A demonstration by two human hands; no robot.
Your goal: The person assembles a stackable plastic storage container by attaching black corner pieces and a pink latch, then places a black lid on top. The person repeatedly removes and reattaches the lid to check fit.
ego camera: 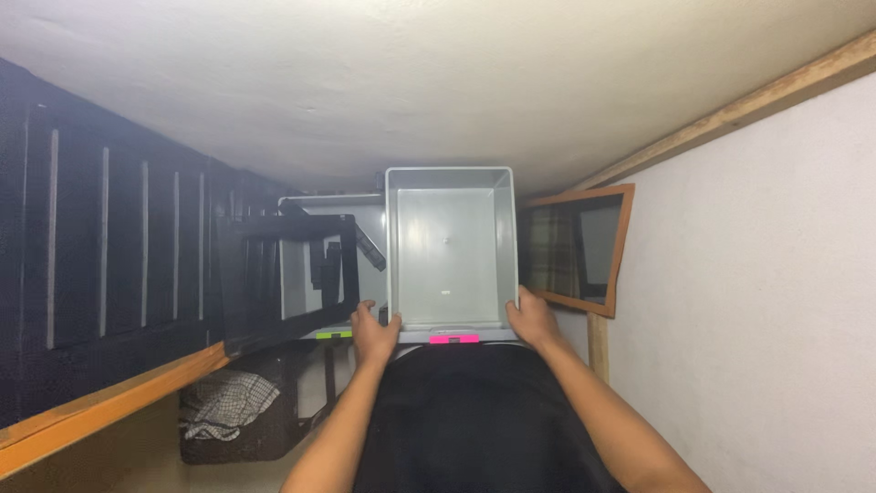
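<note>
Grey bin [449, 246] gripped by both hands under a white ceiling [365, 82].

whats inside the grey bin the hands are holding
Nothing shows inside the grey bin: only its bare bottom and walls. The left hand and right hand grip its near corners. What sits behind the bin is covered.

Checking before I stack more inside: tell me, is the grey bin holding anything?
No. The grey bin, gripped by the left hand and right hand, shows only its bare inside.
</note>
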